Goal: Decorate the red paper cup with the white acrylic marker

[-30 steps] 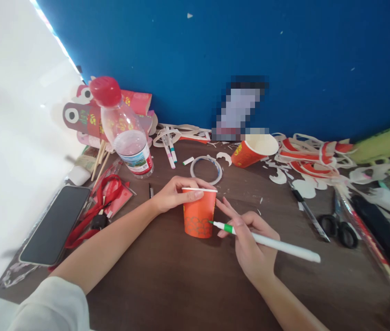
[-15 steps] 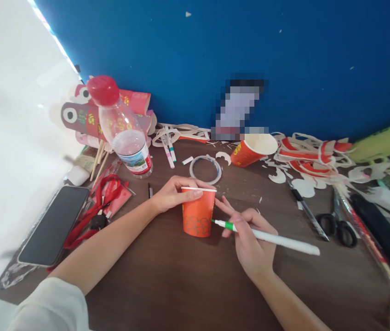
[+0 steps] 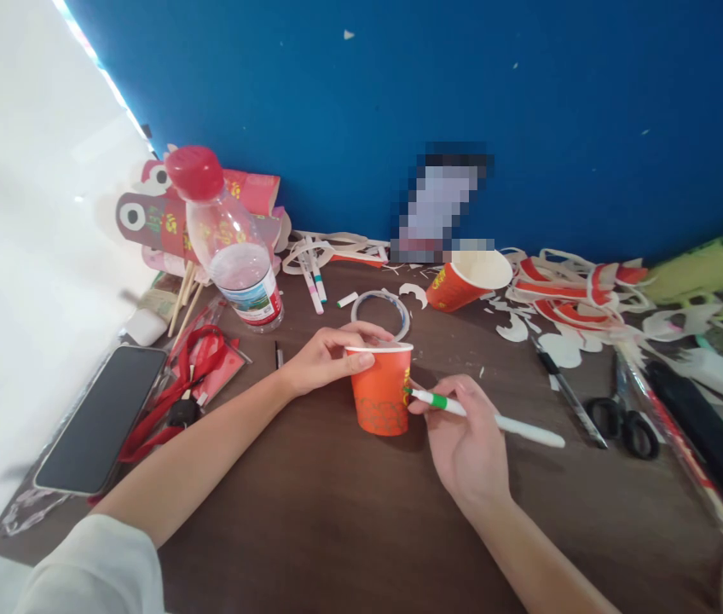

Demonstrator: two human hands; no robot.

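Observation:
My left hand grips an orange paper cup by its rim, thumb on the near side and fingers behind. Green scalloped lines run round the cup's lower part, and yellow lettering shows at its right edge. Pinched in my right hand is a white marker with a green band. Its green tip is at the cup's right side, close to the lettering; whether it touches I cannot tell. Behind the cup lies a roll of clear tape, and a loose white-and-green marker cap is beside it.
A plastic bottle with a red cap stands at the left, near a phone and a red lanyard. Another orange cup lies tilted at the back. Paper scraps, a pen and scissors lie to the right.
The cup has shifted slightly right and turned, so more yellow lettering shows. The marker tip has moved up and to the right along the cup's side, and my right hand has drawn its fingers in.

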